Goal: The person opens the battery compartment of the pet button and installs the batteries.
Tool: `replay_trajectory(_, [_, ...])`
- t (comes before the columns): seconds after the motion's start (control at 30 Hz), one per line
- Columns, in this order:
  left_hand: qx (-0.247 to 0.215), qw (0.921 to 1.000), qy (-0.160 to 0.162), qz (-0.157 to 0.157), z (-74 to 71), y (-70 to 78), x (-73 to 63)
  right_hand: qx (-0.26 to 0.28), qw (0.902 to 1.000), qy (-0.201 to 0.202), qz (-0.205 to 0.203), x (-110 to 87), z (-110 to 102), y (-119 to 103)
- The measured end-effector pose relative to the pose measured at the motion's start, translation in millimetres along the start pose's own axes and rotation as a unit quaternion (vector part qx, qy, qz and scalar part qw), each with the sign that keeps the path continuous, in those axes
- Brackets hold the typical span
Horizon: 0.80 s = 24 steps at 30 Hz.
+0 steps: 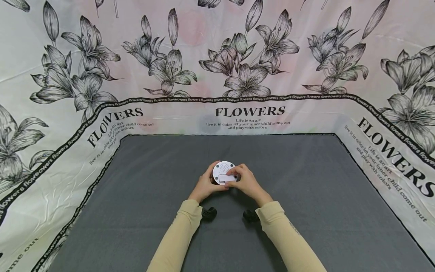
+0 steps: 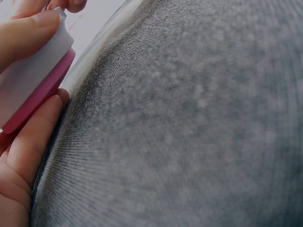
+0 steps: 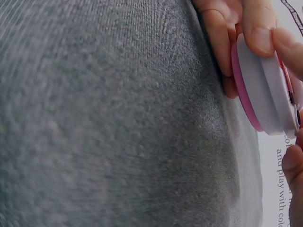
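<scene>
Round white device (image 1: 224,172) with a pink underside sits lifted in both hands over the middle of the grey worktop (image 1: 136,211), its white back turned up toward the head camera. That back shows a patch of small speaker holes and a rectangular panel below them. The left hand (image 1: 206,186) cups the left rim; the right hand (image 1: 245,182) wraps the right rim with a finger or thumb on the panel. A flower-printed cloth (image 1: 251,75) walls the worktop on the far side and both flanks.

From the left wrist, the device (image 2: 35,78) shows its white and pink layers edge-on, left fingers (image 2: 28,33) curled round it.

From the right wrist, the device (image 3: 259,85) is pinched between right fingertips (image 3: 258,28).

Judging by this, the panel looks closed, so any opening is not yet done.
</scene>
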State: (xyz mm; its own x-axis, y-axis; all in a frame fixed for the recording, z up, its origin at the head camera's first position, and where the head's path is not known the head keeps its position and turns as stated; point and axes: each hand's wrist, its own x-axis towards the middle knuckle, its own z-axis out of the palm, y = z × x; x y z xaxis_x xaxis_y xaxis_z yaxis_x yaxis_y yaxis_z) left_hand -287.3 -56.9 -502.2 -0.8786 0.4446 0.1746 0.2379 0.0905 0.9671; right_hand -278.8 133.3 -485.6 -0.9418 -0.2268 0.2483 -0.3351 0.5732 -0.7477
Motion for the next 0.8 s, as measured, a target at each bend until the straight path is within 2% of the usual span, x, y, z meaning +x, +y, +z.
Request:
replay_trajectory(0.27, [0.0,1.0,0.003,-0.003,-0.1,2.6,-0.9,-0.005,0.9999,-0.003,-0.012,-1.0,-3,0])
replay_trajectory(0.53, [0.01,0.9999,0.005,0.0,0.5,1.1,-0.8,-0.007,0.9996,0.023,-0.017,-0.8,1,-1])
replay_trajectory(0.73, [0.01,0.9997,0.02,0.003,1.9,-26.6,7.4,-0.001,0.9995,0.028,-0.013,-1.7,1,-3])
replay_trajectory(0.8, [0.013,0.9997,0.022,-0.001,2.1,-31.3,8.6,0.007,0.9994,0.033,-0.009,-3.1,0,-2])
